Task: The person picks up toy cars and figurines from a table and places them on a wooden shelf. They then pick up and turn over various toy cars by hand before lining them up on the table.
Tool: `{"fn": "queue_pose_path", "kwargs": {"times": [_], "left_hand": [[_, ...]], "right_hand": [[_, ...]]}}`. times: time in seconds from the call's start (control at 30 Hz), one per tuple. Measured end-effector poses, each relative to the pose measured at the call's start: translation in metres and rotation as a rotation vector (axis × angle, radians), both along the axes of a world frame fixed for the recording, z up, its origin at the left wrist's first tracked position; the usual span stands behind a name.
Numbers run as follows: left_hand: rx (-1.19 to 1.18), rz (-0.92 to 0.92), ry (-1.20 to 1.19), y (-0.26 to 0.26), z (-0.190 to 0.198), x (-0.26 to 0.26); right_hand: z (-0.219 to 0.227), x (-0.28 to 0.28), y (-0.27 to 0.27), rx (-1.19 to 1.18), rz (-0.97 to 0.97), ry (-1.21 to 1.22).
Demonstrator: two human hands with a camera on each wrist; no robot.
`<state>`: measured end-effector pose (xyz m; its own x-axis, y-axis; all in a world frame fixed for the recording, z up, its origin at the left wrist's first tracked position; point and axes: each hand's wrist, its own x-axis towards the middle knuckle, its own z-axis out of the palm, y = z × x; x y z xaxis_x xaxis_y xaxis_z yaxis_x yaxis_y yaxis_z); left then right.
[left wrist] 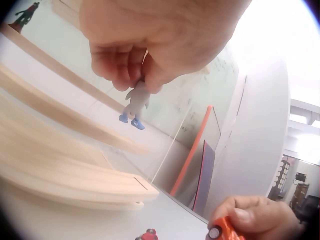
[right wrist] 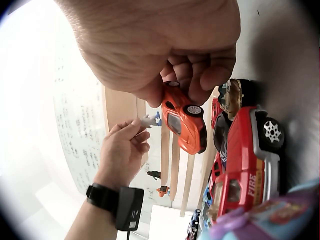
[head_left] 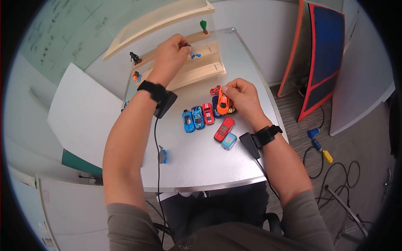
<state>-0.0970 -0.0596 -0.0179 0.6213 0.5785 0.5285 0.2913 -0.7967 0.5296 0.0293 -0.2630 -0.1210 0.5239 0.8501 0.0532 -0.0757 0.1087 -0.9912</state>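
My left hand is over the wooden shelf, pinching a small grey toy figure from above. Its blue shoes hang down, while my fingers hide its top. Low over the row of toy cars, my right hand pinches an orange toy car between thumb and fingers. The car tilts nose-down in the right wrist view. Near it are a small red car, a red car with white stripes, a blue patterned car and a blue car.
The stepped wooden shelf holds a green-topped figure, a dark figure and an orange figure. Closer on the metal table lie a red vehicle, a light-blue toy and a grey-and-blue figure.
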Motion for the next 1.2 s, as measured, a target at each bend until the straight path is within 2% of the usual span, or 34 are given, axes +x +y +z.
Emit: {"fn": "queue_pose_path", "kwargs": {"times": [0.27,0.6,0.93,1.2], "left_hand": [[0.050,0.070,0.011,0.015,-0.008,0.048],[0.077,0.067,0.096,0.012,-0.005,0.066],[0.089,0.015,0.020,0.017,-0.013,0.071],[0.101,0.060,0.060,0.016,-0.015,0.073]], "right_hand": [[-0.002,0.000,0.002,-0.006,-0.014,-0.006],[-0.002,0.001,0.002,0.002,-0.010,-0.034],[0.000,-0.003,0.001,0.047,-0.008,0.006],[-0.005,-0.001,0.003,0.032,-0.012,-0.028]]}}
